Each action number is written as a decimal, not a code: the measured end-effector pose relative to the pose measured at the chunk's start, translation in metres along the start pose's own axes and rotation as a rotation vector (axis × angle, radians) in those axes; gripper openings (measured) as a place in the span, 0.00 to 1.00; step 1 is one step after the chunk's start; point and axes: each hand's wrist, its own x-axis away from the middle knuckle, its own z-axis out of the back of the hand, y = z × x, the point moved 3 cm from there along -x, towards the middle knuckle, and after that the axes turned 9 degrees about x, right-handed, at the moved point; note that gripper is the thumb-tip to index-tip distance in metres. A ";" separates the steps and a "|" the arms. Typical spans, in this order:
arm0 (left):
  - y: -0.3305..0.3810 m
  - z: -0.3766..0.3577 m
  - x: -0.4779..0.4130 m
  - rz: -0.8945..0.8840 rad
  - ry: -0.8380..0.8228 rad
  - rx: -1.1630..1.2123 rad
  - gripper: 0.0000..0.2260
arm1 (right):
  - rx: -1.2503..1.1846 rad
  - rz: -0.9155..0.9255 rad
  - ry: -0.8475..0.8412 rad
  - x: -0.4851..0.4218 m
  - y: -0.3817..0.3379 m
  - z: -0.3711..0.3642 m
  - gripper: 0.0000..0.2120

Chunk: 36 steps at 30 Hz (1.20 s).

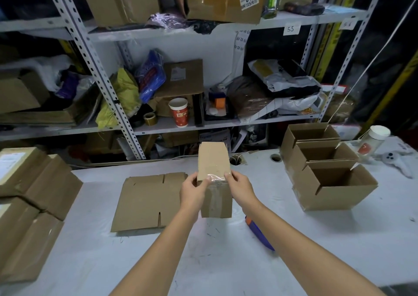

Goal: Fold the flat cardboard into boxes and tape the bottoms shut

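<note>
I grip the little box (pixel 214 182) at the middle of the table (pixel 226 261), left hand (pixel 194 191) and right hand (pixel 241 188) curled round its sides, thumbs on the shiny tape (pixel 217 179). I think I am pressing the tape down. Next, rub it flat, then put the box by the open boxes (pixel 325 171), far right. Flat cardboard (pixel 147 200) waits on the left. A blue tool (pixel 260 232) lies by my right arm, a bit in the way.

The left grip (pixel 194 191) and right grip (pixel 240 186) hold a small brown cardboard box (pixel 213 160) from either side, thumbs pressing clear shiny tape (pixel 216 178) along its fold. A flat brown cardboard sheet (pixel 147 203) lies just left on the pale grey surface (pixel 226 264). Three open-topped brown boxes (pixel 328 182) stand nested at the right.
</note>
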 end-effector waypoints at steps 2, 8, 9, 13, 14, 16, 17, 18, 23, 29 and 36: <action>0.002 -0.001 0.000 0.022 -0.054 0.034 0.08 | -0.005 -0.015 0.004 -0.002 0.000 0.007 0.12; 0.002 0.008 -0.011 0.067 -0.071 0.129 0.07 | -0.039 0.038 -0.053 -0.004 0.002 0.008 0.14; 0.001 0.008 -0.012 0.058 -0.063 0.112 0.08 | -0.024 0.051 -0.035 -0.002 0.001 0.004 0.16; -0.001 0.008 -0.011 0.039 -0.054 0.066 0.11 | -0.007 0.031 0.034 0.003 0.002 -0.008 0.17; -0.001 0.009 -0.011 0.031 -0.052 0.049 0.11 | -0.006 0.023 0.041 0.004 0.003 -0.009 0.16; -0.001 0.008 -0.011 0.018 -0.054 0.001 0.10 | -0.003 0.009 0.063 0.004 0.003 -0.012 0.16; -0.002 0.007 -0.011 0.013 -0.060 -0.030 0.10 | 0.006 0.002 0.078 0.005 0.003 -0.014 0.16; -0.002 0.006 -0.011 0.008 -0.067 -0.062 0.11 | 0.019 -0.005 0.088 0.004 0.002 -0.015 0.16; -0.004 0.008 -0.013 -0.009 -0.134 -0.143 0.08 | 0.043 0.005 0.079 0.001 0.002 -0.016 0.15; -0.003 0.016 -0.019 -0.017 -0.030 -0.142 0.12 | 0.065 0.014 -0.128 -0.005 0.000 -0.010 0.18; 0.011 0.012 -0.022 0.008 -0.091 -0.231 0.28 | 0.980 0.565 -0.147 0.013 -0.028 0.004 0.33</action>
